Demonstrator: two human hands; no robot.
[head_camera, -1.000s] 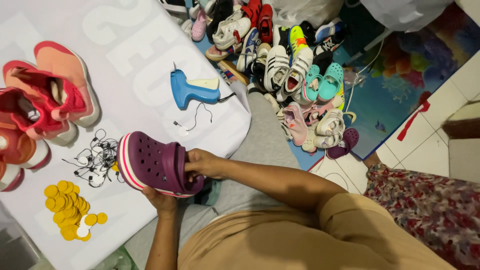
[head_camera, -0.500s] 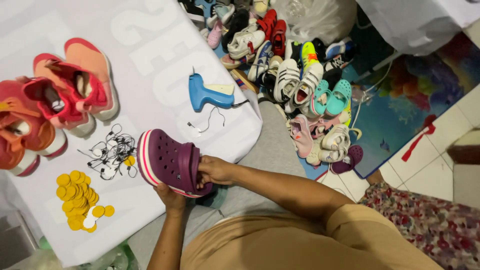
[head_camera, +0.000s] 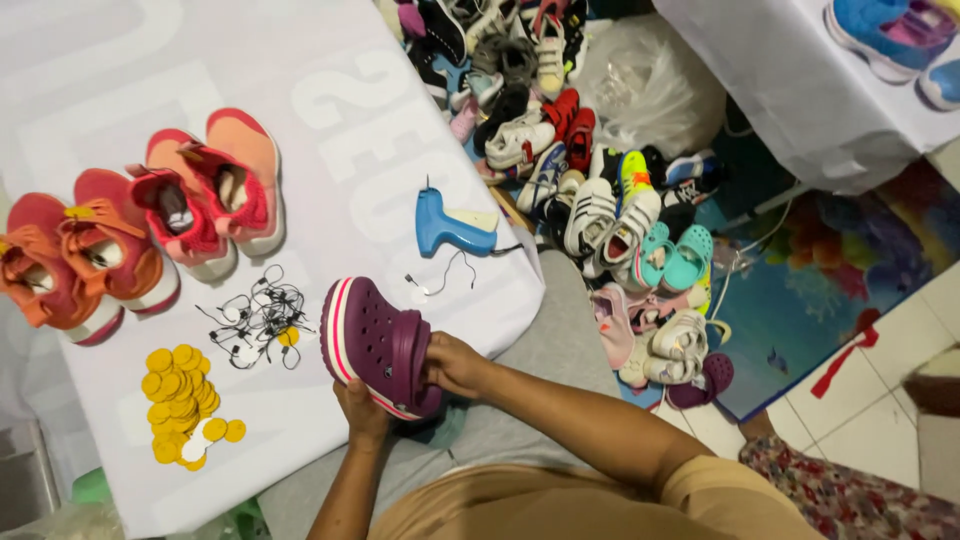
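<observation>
Both hands hold one purple clog (head_camera: 372, 343) with a pink and white sole stripe, over the near edge of a white printed sheet (head_camera: 200, 90). My right hand (head_camera: 455, 365) grips its heel end from the right. My left hand (head_camera: 362, 415) supports it from underneath. Just left of the clog lie a tangle of black string loops (head_camera: 255, 315) and a pile of round yellow tags (head_camera: 182, 398).
A blue tagging gun (head_camera: 447, 225) lies on the sheet beyond the clog. Two pairs of red, pink and orange sneakers (head_camera: 150, 230) stand at the left. A heap of several small shoes (head_camera: 590, 200) covers the floor at the right, beside a colourful mat (head_camera: 840, 290).
The view has shifted, so everything sits lower and further right in the picture. The clog stays in both hands, with little change in how they grip it.
</observation>
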